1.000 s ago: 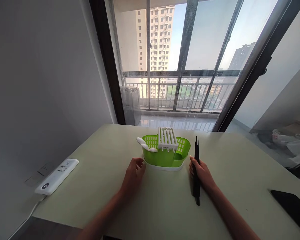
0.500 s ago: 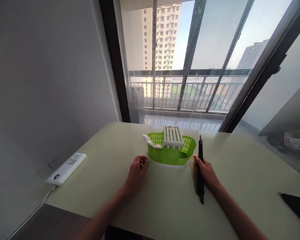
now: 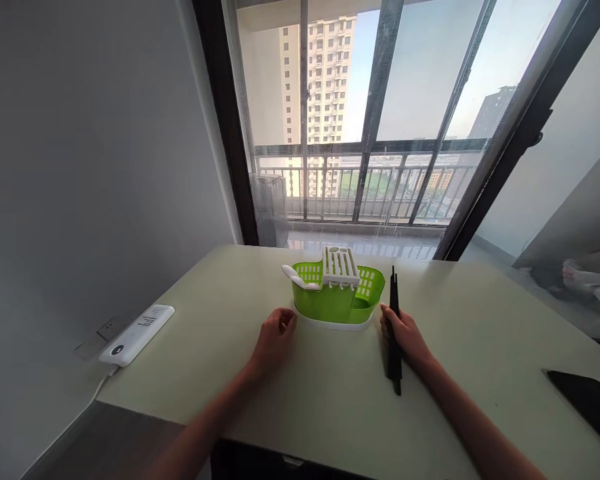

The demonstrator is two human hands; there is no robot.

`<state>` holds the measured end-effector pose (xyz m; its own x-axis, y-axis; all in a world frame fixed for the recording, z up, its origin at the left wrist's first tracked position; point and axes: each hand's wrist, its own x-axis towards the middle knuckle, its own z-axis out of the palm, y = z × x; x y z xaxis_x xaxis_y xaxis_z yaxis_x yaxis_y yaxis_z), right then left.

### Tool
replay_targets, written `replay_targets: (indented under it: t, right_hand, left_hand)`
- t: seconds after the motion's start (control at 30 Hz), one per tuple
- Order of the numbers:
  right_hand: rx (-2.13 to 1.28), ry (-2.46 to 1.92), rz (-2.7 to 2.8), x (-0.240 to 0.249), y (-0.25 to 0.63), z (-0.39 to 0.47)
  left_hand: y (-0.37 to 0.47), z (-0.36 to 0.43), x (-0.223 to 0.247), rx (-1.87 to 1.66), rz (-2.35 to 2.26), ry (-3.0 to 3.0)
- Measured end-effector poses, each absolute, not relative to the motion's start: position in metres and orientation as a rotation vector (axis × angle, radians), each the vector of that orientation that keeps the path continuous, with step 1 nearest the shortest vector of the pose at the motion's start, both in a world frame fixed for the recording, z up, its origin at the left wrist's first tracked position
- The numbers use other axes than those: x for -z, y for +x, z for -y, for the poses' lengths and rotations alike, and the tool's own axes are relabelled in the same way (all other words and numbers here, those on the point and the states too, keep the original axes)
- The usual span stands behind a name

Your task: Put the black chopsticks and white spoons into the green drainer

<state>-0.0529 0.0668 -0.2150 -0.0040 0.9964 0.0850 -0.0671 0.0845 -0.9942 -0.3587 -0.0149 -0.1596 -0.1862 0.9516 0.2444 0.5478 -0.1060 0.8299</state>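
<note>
A green slotted utensil basket [image 3: 325, 303] stands on a white base [image 3: 335, 325] near the back of the table. A white slotted holder [image 3: 340, 265] with small hooks sits across its top, and white spoons [image 3: 300, 279] hang over the left side. My left hand [image 3: 276, 333] rests at the basket's front left corner with fingers curled together; anything within them is hidden. To the right of the basket, my right hand [image 3: 403, 337] is wrapped around a bundle of black chopsticks [image 3: 394, 360], held upright with their lower ends near the tabletop.
A white power strip [image 3: 137, 335] with a cable lies along the left table edge by the wall. A flat black object [image 3: 587, 407] lies at the right. Behind the pale table [image 3: 330, 400] is a large glass door [image 3: 370, 200].
The view has shifted slightly, so the basket and chopsticks appear a little further left. Both hands keep nearly the same places beside the basket, the right one still around the chopsticks.
</note>
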Motion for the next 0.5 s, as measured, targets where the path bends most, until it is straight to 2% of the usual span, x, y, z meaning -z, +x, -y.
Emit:
replay_targets:
  t: [0.5]
  right_hand:
    - [-1.174, -1.171, 1.313, 0.2139, -0.0492, -0.0631]
  left_hand:
    - [-0.3636, 0.0151, 0.1512, -1.151, -1.758, 1.595]
